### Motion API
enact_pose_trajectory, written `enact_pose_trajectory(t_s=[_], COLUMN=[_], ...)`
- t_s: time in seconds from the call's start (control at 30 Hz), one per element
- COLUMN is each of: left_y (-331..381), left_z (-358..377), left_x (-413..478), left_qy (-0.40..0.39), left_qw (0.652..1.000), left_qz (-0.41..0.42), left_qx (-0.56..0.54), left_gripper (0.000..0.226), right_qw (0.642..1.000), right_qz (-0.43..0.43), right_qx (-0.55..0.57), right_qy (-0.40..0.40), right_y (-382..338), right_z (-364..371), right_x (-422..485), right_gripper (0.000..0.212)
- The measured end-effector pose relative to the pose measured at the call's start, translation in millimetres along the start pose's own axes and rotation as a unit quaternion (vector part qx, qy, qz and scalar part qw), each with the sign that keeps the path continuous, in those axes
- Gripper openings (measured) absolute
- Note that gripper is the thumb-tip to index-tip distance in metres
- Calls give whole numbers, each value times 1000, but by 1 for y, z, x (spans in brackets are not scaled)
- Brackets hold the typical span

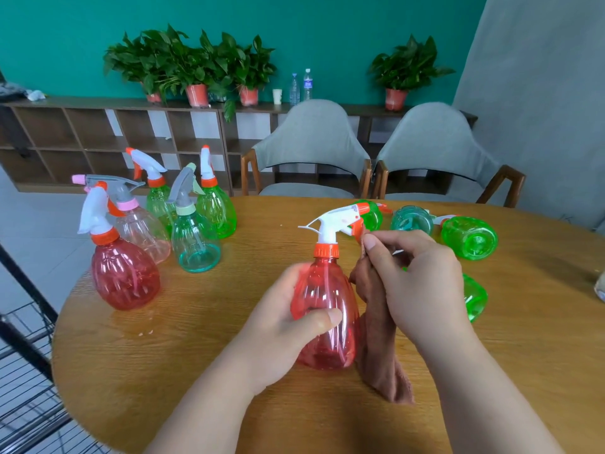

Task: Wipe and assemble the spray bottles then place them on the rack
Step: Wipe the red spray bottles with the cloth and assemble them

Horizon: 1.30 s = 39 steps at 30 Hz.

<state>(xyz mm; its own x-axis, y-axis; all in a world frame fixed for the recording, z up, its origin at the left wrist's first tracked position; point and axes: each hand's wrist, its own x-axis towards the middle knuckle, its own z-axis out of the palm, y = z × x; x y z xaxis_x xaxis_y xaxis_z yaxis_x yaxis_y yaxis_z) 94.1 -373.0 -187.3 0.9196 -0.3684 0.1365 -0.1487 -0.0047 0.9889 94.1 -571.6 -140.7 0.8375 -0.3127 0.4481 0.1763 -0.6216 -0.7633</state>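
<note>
Bottle: your left hand grips the red spray bottle.
Cloth: your right hand pinches the brown cloth.
Surface: wooden table.

I see a shiny, see-through red plastic bottle with a smooth white plastic spray top. The soft brown cloth looks fuzzy and dull. The round wooden table shows grain and a light shine.

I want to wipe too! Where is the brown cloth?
In the head view, the brown cloth hangs from the right hand, just right of the red bottle that the left hand holds.
</note>
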Motion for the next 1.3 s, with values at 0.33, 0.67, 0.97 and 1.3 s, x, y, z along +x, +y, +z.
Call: enact_pose_trajectory(t_s=[0.33, 0.67, 0.97, 1.3], left_y=[-3, -8, -16, 7], left_z=[-7, 10, 22, 7], left_x=[3, 9, 13, -1], left_qy=[6, 78, 169, 74], left_qw=[993, 995, 982, 981], left_qz=[-39, -44, -34, -126], left_qx=[-109, 30, 72, -129], left_gripper=[51, 58, 56, 45], right_qw=[865, 766, 874, 957], right_qz=[288, 337, 247, 111], right_qx=[367, 530, 389, 265], right_qy=[-187, -141, -153, 34], right_y=[-31, -42, -37, -21], right_z=[-16, -7, 3, 3], right_x=[-6, -9, -14, -6], right_gripper=[41, 39, 40, 11])
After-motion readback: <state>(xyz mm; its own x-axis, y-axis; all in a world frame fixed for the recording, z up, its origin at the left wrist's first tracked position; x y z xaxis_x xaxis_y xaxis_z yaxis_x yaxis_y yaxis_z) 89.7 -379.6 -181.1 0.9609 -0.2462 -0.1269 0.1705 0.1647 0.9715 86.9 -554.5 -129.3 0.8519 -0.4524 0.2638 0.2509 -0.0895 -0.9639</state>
